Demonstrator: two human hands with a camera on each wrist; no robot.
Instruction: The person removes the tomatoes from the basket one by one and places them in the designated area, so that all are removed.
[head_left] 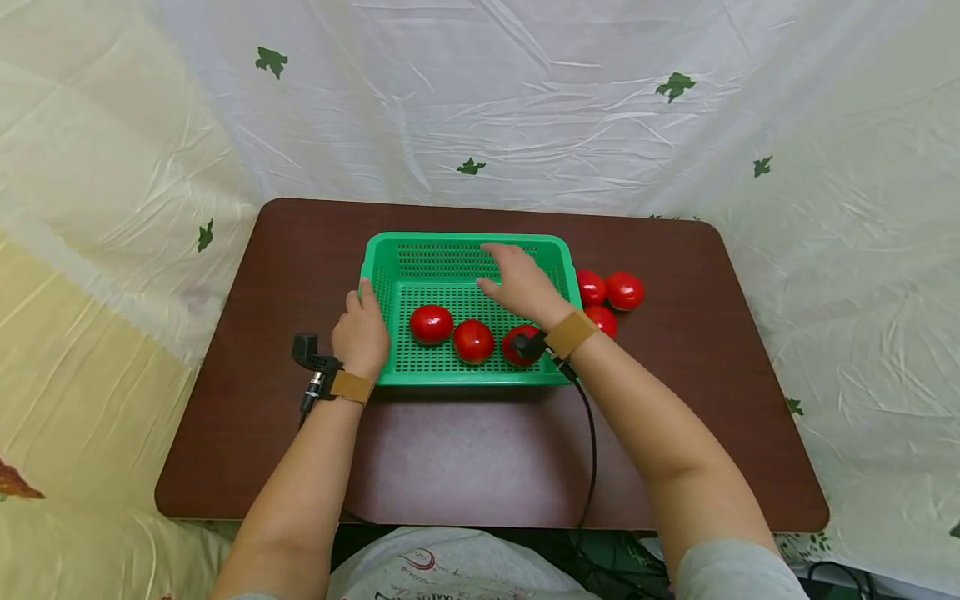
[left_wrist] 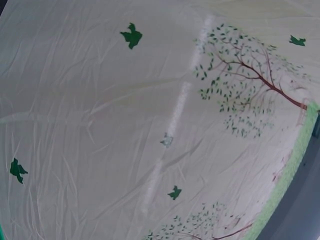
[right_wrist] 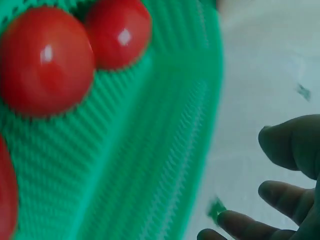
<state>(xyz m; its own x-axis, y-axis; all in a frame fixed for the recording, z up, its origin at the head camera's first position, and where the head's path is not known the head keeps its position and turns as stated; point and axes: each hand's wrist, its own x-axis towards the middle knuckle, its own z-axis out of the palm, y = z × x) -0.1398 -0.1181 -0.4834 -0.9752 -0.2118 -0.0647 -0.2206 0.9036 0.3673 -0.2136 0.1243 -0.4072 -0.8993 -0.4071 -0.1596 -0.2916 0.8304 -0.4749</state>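
Observation:
A green basket (head_left: 472, 380) stands on the brown table with three red tomatoes (head_left: 431, 324) inside, in a row near its front side. The left hand (head_left: 362, 333) rests at the basket's left rim, fingers extended. Over the basket's right part hovers the right hand (head_left: 525, 287), fingers spread, holding nothing; its wrist is above the rightmost tomato (head_left: 519, 346). In the right wrist view, tomatoes (right_wrist: 47, 62) lie in the basket (right_wrist: 150, 125), and the fingers of the right hand (right_wrist: 285, 190) are apart. The left wrist view shows no hand.
Three more tomatoes (head_left: 625, 291) lie on the table (head_left: 697, 350) against and beside the basket's right side. A black cable (head_left: 592, 450) hangs from the right wrist across the table's front edge. Pale sheeting with green leaf prints (head_left: 676, 87) surrounds the table.

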